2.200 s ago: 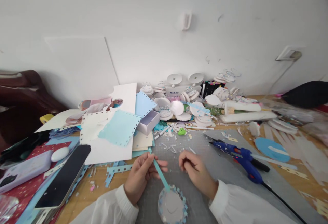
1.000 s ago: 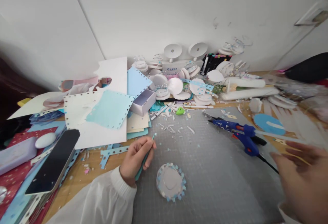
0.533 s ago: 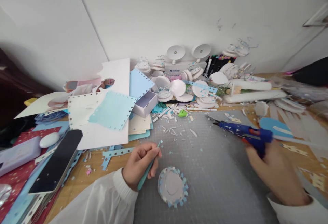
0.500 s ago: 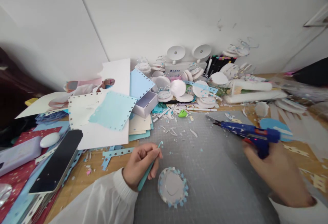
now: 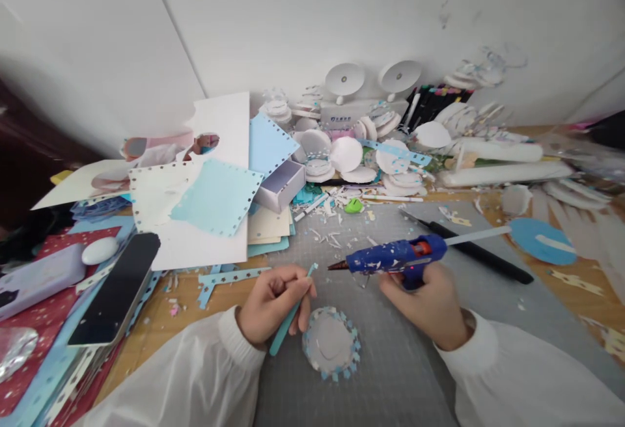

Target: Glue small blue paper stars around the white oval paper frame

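Observation:
My left hand [image 5: 271, 303] is closed around teal tweezers [image 5: 282, 330], which slant up to the right. At their tip sits a tiny pale star [image 5: 315, 265]. My right hand [image 5: 432, 310] grips a blue hot glue gun [image 5: 378, 258] by its handle, with the nozzle pointing left toward the star, a short gap apart. A white glue stick [image 5: 476, 236] sticks out of the gun's back. Below both hands lies a round white paper piece [image 5: 331, 342], edged with small blue and white stars, on the grey cutting mat [image 5: 390, 368].
A black craft knife [image 5: 481, 254] lies behind the glue gun, near a blue paper disc [image 5: 540, 241]. White discs [image 5: 346, 153] and paper scraps crowd the back. On the left are punched paper sheets [image 5: 219, 196], a small drawer box [image 5: 282, 185] and a black phone [image 5: 114, 290].
My right hand has brought the glue gun left, close to the tweezers, uncovering the craft knife behind it. My left hand keeps hold of the tweezers. The view has shifted slightly.

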Available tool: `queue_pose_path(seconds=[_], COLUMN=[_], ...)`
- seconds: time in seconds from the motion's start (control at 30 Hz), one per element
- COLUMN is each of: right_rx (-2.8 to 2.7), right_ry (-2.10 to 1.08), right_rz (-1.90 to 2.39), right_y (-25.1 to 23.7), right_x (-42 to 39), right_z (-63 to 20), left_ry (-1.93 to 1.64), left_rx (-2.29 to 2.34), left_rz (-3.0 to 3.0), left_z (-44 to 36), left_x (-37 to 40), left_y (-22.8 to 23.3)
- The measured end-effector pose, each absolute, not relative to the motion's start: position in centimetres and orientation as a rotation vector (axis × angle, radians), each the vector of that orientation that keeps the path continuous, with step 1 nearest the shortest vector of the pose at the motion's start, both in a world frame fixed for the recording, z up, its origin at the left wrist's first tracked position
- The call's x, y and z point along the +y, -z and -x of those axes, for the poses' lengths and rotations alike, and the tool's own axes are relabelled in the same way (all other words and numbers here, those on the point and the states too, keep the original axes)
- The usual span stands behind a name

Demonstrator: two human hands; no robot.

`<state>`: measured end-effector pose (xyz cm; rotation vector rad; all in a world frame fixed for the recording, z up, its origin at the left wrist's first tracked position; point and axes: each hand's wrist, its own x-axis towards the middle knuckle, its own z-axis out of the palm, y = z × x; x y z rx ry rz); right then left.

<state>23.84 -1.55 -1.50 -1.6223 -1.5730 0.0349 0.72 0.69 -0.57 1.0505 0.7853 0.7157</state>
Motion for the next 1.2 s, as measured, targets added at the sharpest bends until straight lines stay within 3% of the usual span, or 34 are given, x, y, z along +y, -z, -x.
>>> queue_pose_path(seconds=[0.6,0.8,1.2], right_rx=[-1.479,-1.328,-1.674], right_ry=[0.03,-0.091,-0.097], right_rz=[1.743,1.763,1.591], right_y=[2.1,1.7,1.9], right_x=[-1.3,-0.6,-1.5], right_z=[-24.9,-25.4,-24.0], left_ry=[-0.717,-0.81,-0.772], left_rx=[0.839,0.919,0.874], left_rz=[-1.043,-1.091,-1.189], left_z=[-0.8,-0.9,-1.0], left_x=[0.8,1.3,1.2], left_y=[0.2,0.5,0.9])
